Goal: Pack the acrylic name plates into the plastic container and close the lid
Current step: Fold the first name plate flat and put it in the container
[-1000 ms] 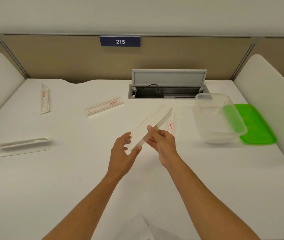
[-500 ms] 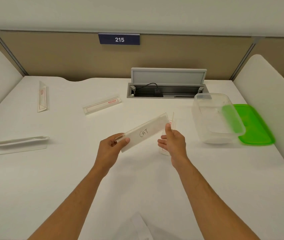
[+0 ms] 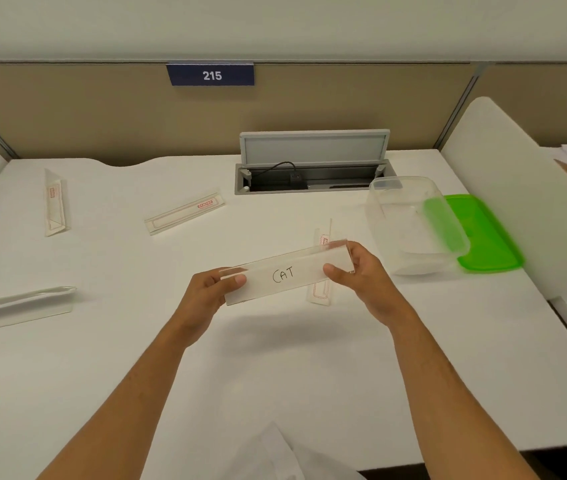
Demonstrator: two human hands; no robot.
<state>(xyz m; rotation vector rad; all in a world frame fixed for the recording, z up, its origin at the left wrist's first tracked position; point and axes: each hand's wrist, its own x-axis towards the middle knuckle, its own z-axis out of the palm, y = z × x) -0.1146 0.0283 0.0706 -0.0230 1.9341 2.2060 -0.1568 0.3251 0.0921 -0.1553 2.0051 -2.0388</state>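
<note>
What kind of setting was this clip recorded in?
Most likely an office workstation in a shared, numbered row. A beige partition panel carries a blue plate reading 215, white side dividers separate it from neighbouring desks, and the white desk has a flip-up cable box with a plug inside.

Even, bright overhead light fills the scene, with no harsh glare. A soft, diffuse shadow lies on the plain white counter [image 3: 275, 375] beneath the raised forearms. The transparent rectangular plastic container [image 3: 410, 220] shows faint highlights along its rim. Wide-angle distortion bends the partition lines toward the edges. Focus is slightly soft throughout.
</note>
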